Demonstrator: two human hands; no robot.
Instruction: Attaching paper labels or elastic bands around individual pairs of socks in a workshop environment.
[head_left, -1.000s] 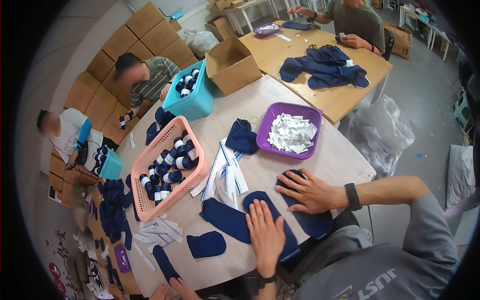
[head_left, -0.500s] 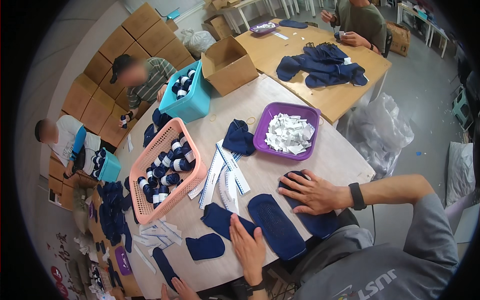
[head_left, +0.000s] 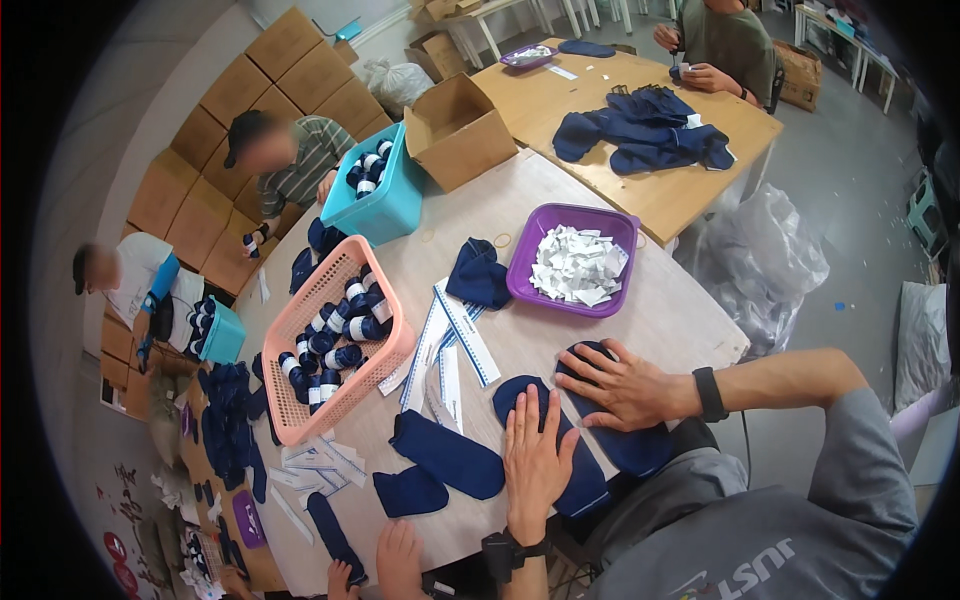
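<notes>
My left hand [head_left: 537, 455] lies flat, fingers extended, on a dark blue sock [head_left: 585, 490] near the table's front edge. Just right of it, my right hand [head_left: 625, 388] rests with spread fingers on another flat dark blue sock [head_left: 635, 445]. Both hands press from above and grip nothing. Left of my left hand lies a dark blue sock [head_left: 450, 458], partly over a shorter blue piece [head_left: 410, 492]. Paper strips with blue markings [head_left: 465, 345] and a folded navy sock [head_left: 478, 275] lie beyond my hands.
A purple basket [head_left: 520, 295] holds white tags; a pink basket [head_left: 300, 425] holds rolled, banded socks. Behind are a teal bin [head_left: 395, 215] and a cardboard box [head_left: 460, 150]. A co-worker's hand [head_left: 400, 552] is at lower left, near a narrow sock [head_left: 333, 535]. Other people sit across.
My left hand has moved right, off the left sock and onto the dotted one. The left sock lies turned and more exposed. My right hand stays put. The co-worker's hand has moved up and right.
</notes>
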